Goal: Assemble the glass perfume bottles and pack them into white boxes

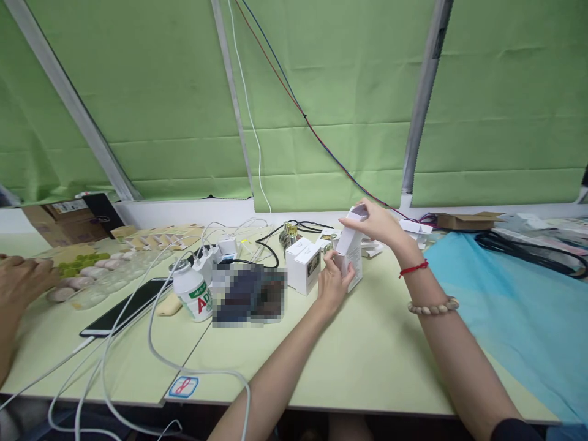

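A small white cardboard box (353, 252) is held tilted above the table between my two hands. My left hand (334, 283) grips its lower part, fingers wrapped around the side. At the top, my right hand (374, 222) pinches the raised flap, with the thumb and fingers on either side of it. Just left of my left hand stand white boxes (301, 269), one with a dark picture on its side. Behind them sits a small glass jar with a gold-coloured top (290, 231). What the held box contains is hidden.
A white bottle (195, 294), a phone (124, 309), a power strip (207, 262) and loose white cables lie to the left. Another person's hand (27, 278) is at the far left by a clear tray (105, 288). Blue sheeting (509, 312) covers the right side.
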Demonstrator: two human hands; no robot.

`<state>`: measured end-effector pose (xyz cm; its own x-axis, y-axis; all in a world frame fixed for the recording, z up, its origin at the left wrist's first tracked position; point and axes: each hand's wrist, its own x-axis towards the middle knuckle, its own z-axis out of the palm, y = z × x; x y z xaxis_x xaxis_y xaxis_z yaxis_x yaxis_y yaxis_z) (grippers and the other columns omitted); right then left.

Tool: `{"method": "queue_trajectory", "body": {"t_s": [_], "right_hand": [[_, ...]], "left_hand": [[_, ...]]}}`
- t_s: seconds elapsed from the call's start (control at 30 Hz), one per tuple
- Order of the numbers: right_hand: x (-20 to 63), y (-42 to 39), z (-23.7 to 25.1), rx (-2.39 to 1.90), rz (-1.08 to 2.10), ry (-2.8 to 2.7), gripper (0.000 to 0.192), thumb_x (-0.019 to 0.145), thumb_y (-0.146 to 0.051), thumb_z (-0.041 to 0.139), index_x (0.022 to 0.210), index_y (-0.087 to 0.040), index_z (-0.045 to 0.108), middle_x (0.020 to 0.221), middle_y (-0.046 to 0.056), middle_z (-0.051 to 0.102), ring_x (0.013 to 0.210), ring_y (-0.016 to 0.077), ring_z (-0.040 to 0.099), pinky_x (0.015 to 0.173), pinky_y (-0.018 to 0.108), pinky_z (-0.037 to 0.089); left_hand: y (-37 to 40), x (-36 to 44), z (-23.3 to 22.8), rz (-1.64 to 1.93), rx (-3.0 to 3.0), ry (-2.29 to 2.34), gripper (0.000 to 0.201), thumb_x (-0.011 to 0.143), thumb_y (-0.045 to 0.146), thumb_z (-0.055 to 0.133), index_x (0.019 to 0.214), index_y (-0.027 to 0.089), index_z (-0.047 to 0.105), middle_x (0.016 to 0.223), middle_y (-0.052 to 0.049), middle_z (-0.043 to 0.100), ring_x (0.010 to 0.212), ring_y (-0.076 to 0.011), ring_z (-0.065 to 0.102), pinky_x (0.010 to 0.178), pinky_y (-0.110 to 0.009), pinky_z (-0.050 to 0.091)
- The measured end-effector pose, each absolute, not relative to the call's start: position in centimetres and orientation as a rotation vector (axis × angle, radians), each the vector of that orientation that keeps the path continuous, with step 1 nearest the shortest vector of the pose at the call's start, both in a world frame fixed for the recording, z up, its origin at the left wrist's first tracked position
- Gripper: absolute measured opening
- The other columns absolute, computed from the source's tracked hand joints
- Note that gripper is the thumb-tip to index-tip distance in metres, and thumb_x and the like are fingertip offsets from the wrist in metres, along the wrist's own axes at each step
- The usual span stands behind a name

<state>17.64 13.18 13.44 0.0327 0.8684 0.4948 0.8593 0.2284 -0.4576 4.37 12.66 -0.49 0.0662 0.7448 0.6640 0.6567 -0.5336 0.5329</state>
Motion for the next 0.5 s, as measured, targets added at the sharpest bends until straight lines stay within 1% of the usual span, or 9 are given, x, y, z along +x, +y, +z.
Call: {"method": "queue_trajectory", "body": {"t_s": [0.07,0.17,0.27,0.33,0.4,0.5], "right_hand": [[17.1,13.0,13.5,-1.655,-0.024,-1.839,0.058,0.066,-0.066,0.054,0.103,-0.022,0.053,0.100,0.008,0.061,0.085,0.0233,0.057,0.063,0.029,0.041],[16.3,12.7,13.3,-1.712,-0.035,-1.946,0.057,0.065,-0.065,0.056,0.102,-0.023,0.053,0.103,0.008,0.060,0.086,0.0237,0.057,0.064,0.029,0.040],[15.9,12.4,13.1,-1.713,0.061,-2.060,0.055,0.067,-0.068,0.052,0.098,-0.022,0.055,0.101,0.007,0.062,0.083,0.0221,0.057,0.060,0.027,0.039],[16.0,12.2,13.2,-1.699,0.179,-2.105,0.053,0.071,-0.068,0.046,0.096,-0.022,0.056,0.097,0.006,0.064,0.077,0.0196,0.058,0.056,0.025,0.037],[16.4,12.2,13.4,-1.670,0.256,-2.135,0.049,0.075,-0.064,0.044,0.097,-0.022,0.057,0.095,0.005,0.065,0.072,0.0170,0.057,0.052,0.024,0.036],[17.0,12.3,13.8,-1.651,0.221,-2.210,0.033,0.077,-0.050,0.052,0.092,-0.022,0.062,0.096,0.004,0.066,0.073,0.0150,0.057,0.053,0.022,0.035]], "left_hand": [[12.6,4.4,-0.5,1.479,2.278,1.448,0.034,0.082,0.035,0.045,0.107,0.018,0.029,0.077,-0.004,0.059,0.056,-0.0176,0.057,0.049,-0.026,0.036],[12.4,4.4,-0.5,1.472,2.332,1.408,0.033,0.083,0.034,0.043,0.107,0.018,0.029,0.088,-0.009,0.059,0.061,-0.0197,0.060,0.050,-0.028,0.036],[12.3,4.3,-0.3,1.478,2.258,1.411,0.031,0.083,0.032,0.041,0.108,0.017,0.029,0.087,-0.009,0.059,0.064,-0.0216,0.060,0.052,-0.030,0.039],[12.2,4.1,0.0,1.519,2.166,1.433,0.032,0.083,0.029,0.041,0.110,0.017,0.029,0.092,-0.011,0.059,0.072,-0.0231,0.062,0.058,-0.032,0.041],[12.3,4.0,0.2,1.589,2.082,1.435,0.035,0.080,0.026,0.043,0.111,0.017,0.029,0.103,-0.014,0.057,0.084,-0.0244,0.061,0.066,-0.033,0.044],[12.4,3.9,0.3,1.653,1.986,1.395,0.041,0.077,0.024,0.048,0.112,0.017,0.029,0.110,-0.014,0.054,0.097,-0.0255,0.057,0.077,-0.036,0.044]]}}
